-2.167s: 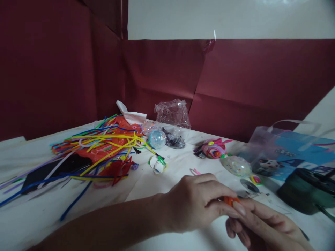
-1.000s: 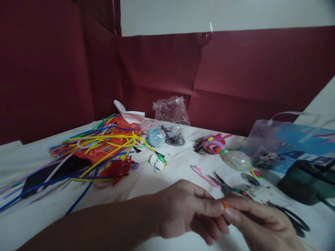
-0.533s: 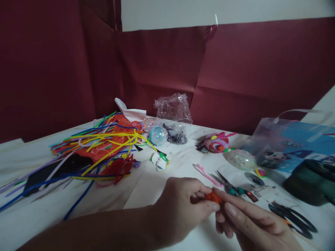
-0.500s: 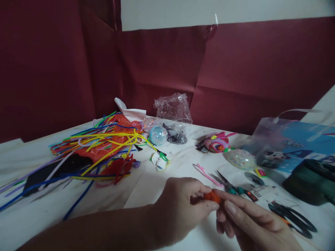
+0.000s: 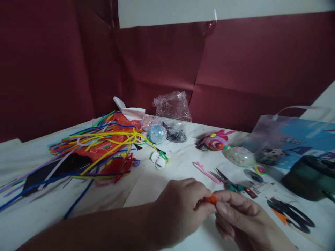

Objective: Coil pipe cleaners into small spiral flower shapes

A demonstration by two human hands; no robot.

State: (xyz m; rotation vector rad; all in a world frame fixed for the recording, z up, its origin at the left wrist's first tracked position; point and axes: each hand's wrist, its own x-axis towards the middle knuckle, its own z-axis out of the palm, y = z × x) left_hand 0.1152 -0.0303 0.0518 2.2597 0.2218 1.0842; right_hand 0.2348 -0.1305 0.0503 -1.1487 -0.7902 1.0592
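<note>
A small orange piece (image 5: 210, 199), perhaps a coiled pipe cleaner, sits between my two hands above the table front. My left hand (image 5: 183, 207) pinches it from the left with thumb and index finger. On the other side, the thumb and index fingertips of my right hand (image 5: 243, 216) close on its right end; the lower fingers are curled. Fingers cover much of the piece, so its full shape is hidden. Just beyond my hands lie pliers (image 5: 232, 184) with teal and red handles and a pink pipe cleaner (image 5: 208, 172). Black-handled scissors (image 5: 290, 214) rest to the right.
Many coloured pipe cleaners (image 5: 104, 139) spread over the left side. Clear balls (image 5: 157, 134), a crumpled plastic bag (image 5: 172, 106) and a pink coiled figure (image 5: 216, 140) stand farther back. At right are a clear oval shell (image 5: 240, 157), a blue-printed bag (image 5: 303, 139) and a dark green container (image 5: 309, 177).
My right fingers have shifted around the orange piece, which now looks narrower and turned between the fingertips. My left hand keeps its pinch. The view has tilted slightly.
</note>
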